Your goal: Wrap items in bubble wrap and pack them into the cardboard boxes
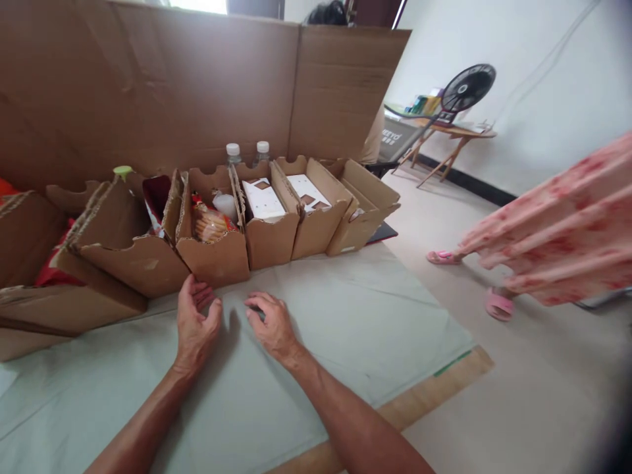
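My left hand (196, 324) is upright over the pale green cloth, thumb apart from the fingers and nothing in it. Its fingertips are close to the lower corner of a cardboard bin (212, 260); whether they touch I cannot tell. That bin holds a bag of stick-shaped snacks (212, 224) and a whitish translucent cup-like item (226, 205). To the right, my right hand (272, 322) hovers with loosely curled fingers, a gap between thumb and forefinger, holding nothing. In the neighbouring bins lie a white box (264, 199) and another white box (309, 192) with brown diamond shapes.
More cardboard bins (133, 263) run leftward, one with a red package (59, 263). Two white-capped bottles (233, 155) stand behind, before a tall cardboard panel (197, 85). The table's wooden edge (395, 411) is in front. At right are a person in a pink skirt (557, 230) and a fan (468, 87).
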Action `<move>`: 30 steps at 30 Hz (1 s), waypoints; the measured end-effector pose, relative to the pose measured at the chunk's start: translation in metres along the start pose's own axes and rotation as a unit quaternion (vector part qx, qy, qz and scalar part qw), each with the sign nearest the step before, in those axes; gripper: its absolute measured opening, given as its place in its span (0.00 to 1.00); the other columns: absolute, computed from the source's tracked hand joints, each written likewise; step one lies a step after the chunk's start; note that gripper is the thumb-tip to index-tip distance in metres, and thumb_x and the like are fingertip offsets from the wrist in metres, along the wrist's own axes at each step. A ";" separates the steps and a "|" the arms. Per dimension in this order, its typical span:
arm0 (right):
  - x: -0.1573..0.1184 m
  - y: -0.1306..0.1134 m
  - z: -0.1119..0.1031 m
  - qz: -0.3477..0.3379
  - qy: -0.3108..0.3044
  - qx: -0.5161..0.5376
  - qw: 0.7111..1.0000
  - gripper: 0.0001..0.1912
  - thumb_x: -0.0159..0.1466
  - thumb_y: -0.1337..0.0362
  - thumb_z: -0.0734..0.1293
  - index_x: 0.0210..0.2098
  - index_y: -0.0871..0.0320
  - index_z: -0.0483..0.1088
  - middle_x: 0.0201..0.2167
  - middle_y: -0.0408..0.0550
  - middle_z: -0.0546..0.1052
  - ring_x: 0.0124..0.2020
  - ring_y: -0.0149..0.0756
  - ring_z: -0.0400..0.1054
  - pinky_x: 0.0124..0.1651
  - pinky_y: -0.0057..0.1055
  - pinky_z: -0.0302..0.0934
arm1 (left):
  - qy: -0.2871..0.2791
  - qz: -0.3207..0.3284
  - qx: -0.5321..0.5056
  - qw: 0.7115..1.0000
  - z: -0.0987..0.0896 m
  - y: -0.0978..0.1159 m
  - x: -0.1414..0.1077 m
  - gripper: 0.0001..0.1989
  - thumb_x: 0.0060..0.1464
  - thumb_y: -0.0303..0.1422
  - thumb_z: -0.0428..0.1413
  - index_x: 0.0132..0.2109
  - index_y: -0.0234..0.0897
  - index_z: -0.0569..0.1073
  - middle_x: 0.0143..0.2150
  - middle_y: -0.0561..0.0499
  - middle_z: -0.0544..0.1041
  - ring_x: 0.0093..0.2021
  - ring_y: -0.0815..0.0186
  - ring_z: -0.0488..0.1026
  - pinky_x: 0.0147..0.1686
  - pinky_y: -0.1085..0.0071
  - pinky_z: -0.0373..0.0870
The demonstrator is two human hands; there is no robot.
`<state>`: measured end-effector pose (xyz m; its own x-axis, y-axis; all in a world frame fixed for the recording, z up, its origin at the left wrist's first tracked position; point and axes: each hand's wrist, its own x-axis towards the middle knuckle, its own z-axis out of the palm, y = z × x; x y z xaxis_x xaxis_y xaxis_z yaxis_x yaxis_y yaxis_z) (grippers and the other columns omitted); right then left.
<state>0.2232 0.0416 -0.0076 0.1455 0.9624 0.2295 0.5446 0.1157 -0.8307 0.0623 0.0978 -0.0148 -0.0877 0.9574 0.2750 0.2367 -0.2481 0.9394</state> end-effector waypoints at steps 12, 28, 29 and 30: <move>0.000 -0.003 -0.002 0.007 -0.003 0.002 1.000 0.12 0.63 0.70 0.66 0.42 0.52 0.79 0.51 0.50 0.81 0.54 0.44 0.74 0.59 0.44 0.62 | -0.137 0.082 0.132 0.978 -0.003 -0.004 -0.002 0.22 0.57 0.36 0.55 0.58 0.38 0.73 0.58 0.39 0.74 0.58 0.50 0.74 0.50 0.54 0.78; 0.101 -0.126 -0.067 -0.078 -0.053 -0.248 0.964 0.31 0.67 0.65 0.64 0.69 0.53 0.61 0.33 0.44 0.82 0.37 0.42 0.76 0.44 0.35 0.65 | -0.041 0.099 0.094 0.990 -0.020 0.007 0.009 0.24 0.56 0.29 0.54 0.60 0.39 0.70 0.63 0.38 0.69 0.58 0.53 0.72 0.27 0.74 0.74; 0.109 -0.132 -0.067 -0.067 -0.057 -0.293 0.952 0.29 0.67 0.64 0.64 0.67 0.54 0.64 0.34 0.46 0.82 0.38 0.44 0.76 0.44 0.35 0.65 | -0.045 0.099 0.089 0.990 -0.019 0.004 0.010 0.24 0.55 0.29 0.54 0.60 0.39 0.70 0.63 0.38 0.68 0.58 0.53 0.72 0.30 0.72 0.76; 0.116 -0.136 -0.066 -0.059 -0.055 -0.324 0.943 0.24 0.68 0.64 0.63 0.63 0.54 0.68 0.36 0.49 0.82 0.40 0.46 0.76 0.44 0.36 0.64 | -0.050 0.099 0.085 0.990 -0.018 0.002 0.011 0.25 0.55 0.29 0.54 0.61 0.39 0.69 0.63 0.38 0.68 0.59 0.53 0.72 0.33 0.69 0.78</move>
<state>0.2206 0.1212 0.1657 -0.0151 0.9759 0.2178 0.9472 0.0837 -0.3096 0.0447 0.1057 -0.0065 0.0706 0.9040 0.4216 0.3993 -0.4129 0.8186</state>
